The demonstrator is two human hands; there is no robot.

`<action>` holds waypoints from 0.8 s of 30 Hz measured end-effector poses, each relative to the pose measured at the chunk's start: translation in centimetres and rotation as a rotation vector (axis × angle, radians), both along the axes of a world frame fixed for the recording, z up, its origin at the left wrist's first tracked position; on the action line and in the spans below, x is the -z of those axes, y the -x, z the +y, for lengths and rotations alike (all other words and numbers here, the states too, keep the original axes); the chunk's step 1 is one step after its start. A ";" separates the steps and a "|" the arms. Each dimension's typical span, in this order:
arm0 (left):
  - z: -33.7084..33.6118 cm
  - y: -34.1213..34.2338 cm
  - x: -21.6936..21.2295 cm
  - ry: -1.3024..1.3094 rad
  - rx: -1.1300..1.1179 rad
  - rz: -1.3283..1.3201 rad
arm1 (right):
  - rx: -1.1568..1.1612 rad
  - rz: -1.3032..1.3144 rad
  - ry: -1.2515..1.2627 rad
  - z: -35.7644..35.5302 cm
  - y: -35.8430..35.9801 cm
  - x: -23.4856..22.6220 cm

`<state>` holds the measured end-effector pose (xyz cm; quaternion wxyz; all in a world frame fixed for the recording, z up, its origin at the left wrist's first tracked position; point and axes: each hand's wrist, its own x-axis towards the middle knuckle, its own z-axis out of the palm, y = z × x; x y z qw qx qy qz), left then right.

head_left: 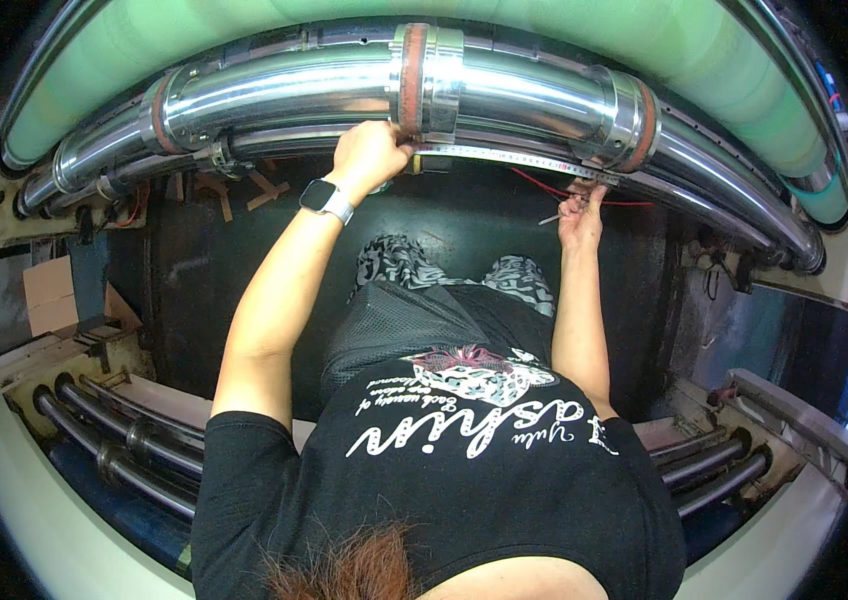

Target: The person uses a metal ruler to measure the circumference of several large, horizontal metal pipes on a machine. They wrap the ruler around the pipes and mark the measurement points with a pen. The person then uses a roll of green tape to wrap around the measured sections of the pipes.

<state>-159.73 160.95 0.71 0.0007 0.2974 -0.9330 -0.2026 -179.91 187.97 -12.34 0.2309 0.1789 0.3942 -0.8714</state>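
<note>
A white measuring tape (504, 157) with fine markings is stretched along the underside of a polished metal roller (294, 85). My left hand (369, 157) is closed at the tape's left end, right below a collar (428, 80) with a reddish-brown band. A small yellow piece (417, 164) shows beside these fingers; I cannot tell whether it belongs to the tape. Toward the tape's right end, my right hand (581, 220) pinches with thumb and fingers, below a second banded collar (636, 120). A thin light-coloured stick-like thing (549, 219) juts out from my right fingers.
A large pale green cylinder (274, 30) runs behind the roller. Thinner metal bars (734, 222) lie below it. A red cable (544, 188) hangs near my right hand. Cardboard (49, 290) stands at the left. More dark rollers (114, 465) flank me at the lower left and right.
</note>
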 end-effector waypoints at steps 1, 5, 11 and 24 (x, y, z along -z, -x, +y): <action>0.0 0.0 -0.1 0.005 -0.010 -0.014 | 0.000 0.001 0.006 0.0 0.1 0.1; 0.2 0.0 -0.9 -0.035 0.017 -0.001 | -0.028 0.050 0.057 0.2 0.1 0.9; -0.3 0.3 0.6 -0.066 -0.008 0.042 | -0.017 0.039 0.046 0.3 0.3 0.9; -0.7 0.7 1.0 -0.054 -0.028 -0.028 | -0.059 0.027 0.075 0.5 0.1 0.2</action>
